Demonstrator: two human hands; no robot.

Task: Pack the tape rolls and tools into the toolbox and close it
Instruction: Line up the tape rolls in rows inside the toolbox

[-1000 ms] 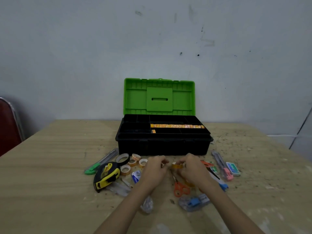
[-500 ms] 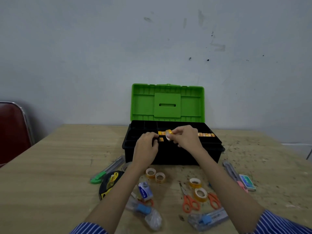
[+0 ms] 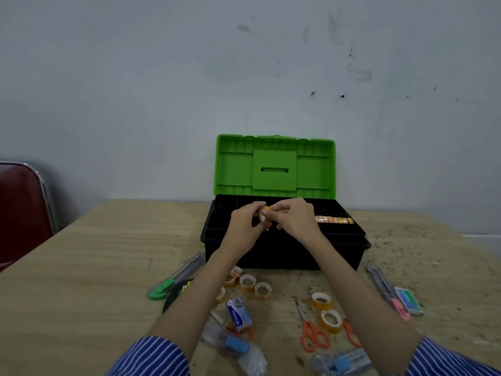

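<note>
A: Green lid (image 3: 275,164) up, black toolbox (image 3: 284,251) open at the back of the wooden table (image 3: 89,261). Hands?
B: Both over the tray. Left hand (image 3: 245,226) and right hand (image 3: 296,219) close together, both pinching one small tape roll (image 3: 265,211) between the fingertips.
A: Anything packed?
B: Row of orange tape rolls (image 3: 334,220) in a tray slot, right of the hands.
A: On the table?
B: Loose tape rolls (image 3: 254,284) just in front of the box, two more tape rolls (image 3: 326,312) near the orange scissors (image 3: 311,333). Green-ended cutter (image 3: 176,276) on the left, beside it a tape measure (image 3: 177,293) partly hidden by the left arm. Pink-ended cutter (image 3: 387,293) on the right, next to a small blue-green box (image 3: 408,301). Blue-white box (image 3: 238,314) at centre, clear plastic packs (image 3: 235,347) nearest the camera.
A: Background?
B: Red chair (image 3: 21,210), far left.
</note>
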